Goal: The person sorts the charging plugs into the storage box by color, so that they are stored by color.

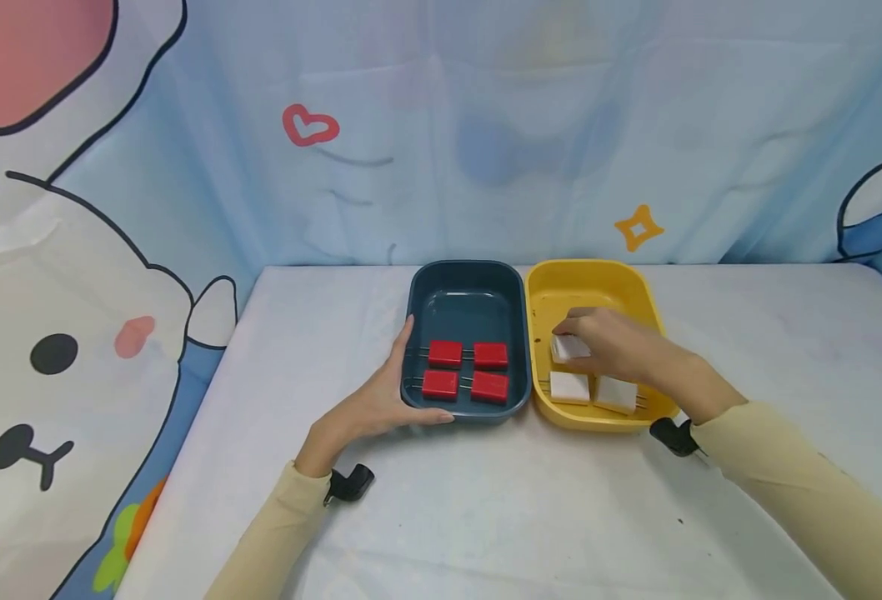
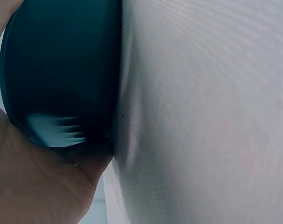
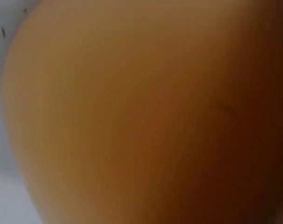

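My left hand rests spread against the near left corner of a dark blue tray, thumb along its front and fingers along its left side. In the left wrist view the palm meets the tray's outer wall. Several red blocks with thin metal prongs lie in two rows in this tray. Over the yellow tray, my right hand pinches a white block, partly hidden by the fingers. Two more white blocks with thin prongs, one left and one right, lie below it.
The trays stand side by side at the back of a white-covered table, close to a patterned blue curtain. Small wrist cameras sit at both wrists. The yellow tray's blurred outer wall fills most of the right wrist view.
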{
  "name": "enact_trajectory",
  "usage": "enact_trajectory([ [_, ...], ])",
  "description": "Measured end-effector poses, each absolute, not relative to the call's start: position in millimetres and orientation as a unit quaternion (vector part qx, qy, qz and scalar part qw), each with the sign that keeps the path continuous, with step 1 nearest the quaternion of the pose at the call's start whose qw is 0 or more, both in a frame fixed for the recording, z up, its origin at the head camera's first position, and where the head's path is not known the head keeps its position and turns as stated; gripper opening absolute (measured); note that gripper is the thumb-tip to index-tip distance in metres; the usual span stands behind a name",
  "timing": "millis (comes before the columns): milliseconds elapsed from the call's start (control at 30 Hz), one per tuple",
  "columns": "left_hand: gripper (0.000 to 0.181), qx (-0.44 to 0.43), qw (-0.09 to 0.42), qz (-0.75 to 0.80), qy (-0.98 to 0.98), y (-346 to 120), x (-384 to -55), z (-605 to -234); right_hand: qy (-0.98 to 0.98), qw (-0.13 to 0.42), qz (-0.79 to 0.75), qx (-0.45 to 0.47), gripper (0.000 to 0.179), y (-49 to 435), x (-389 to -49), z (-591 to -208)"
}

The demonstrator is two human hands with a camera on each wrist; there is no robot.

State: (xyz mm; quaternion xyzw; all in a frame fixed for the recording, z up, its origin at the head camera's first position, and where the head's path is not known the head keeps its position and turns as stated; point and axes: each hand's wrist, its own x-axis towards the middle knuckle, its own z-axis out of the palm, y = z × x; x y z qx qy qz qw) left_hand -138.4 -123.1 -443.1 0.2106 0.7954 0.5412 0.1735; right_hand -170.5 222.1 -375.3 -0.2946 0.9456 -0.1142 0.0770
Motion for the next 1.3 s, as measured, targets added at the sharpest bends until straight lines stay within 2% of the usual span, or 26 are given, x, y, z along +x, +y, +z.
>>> enact_trajectory([
  [300,0.136,0.209,0.178,0.536,0.798,-121.6,-136.5,-441.2,0.947,0.082,-0.135,-0.278,0.040,215.5,-165.1,-392.6],
  [467,0.136,0.210,0.179,0.540,0.795,-119.4,-136.7,-442.3,0.947,0.068,-0.140,-0.282,0.040,215.3,-163.6,-398.7],
  [733,0.137,0.217,0.177,0.545,0.790,-116.7,-137.7,-444.6,0.953,0.048,-0.162,-0.252,0.045,227.9,-150.0,-382.5],
  [867,0.137,0.219,0.181,0.542,0.791,-115.3,-138.0,-444.6,0.956,0.022,-0.163,-0.242,0.045,248.0,-127.2,-362.9],
  [1133,0.136,0.214,0.176,0.537,0.797,-117.5,-137.6,-441.7,0.962,-0.086,-0.126,-0.228,0.050,309.3,-76.3,-347.5],
  [1200,0.136,0.208,0.176,0.533,0.801,-119.0,-136.9,-441.6,0.961,-0.098,-0.112,-0.235,0.052,324.7,-68.2,-349.6],
  [1300,0.136,0.200,0.178,0.529,0.805,-120.9,-136.0,-440.7,0.962,-0.077,-0.103,-0.239,0.055,343.0,-59.8,-355.1],
])
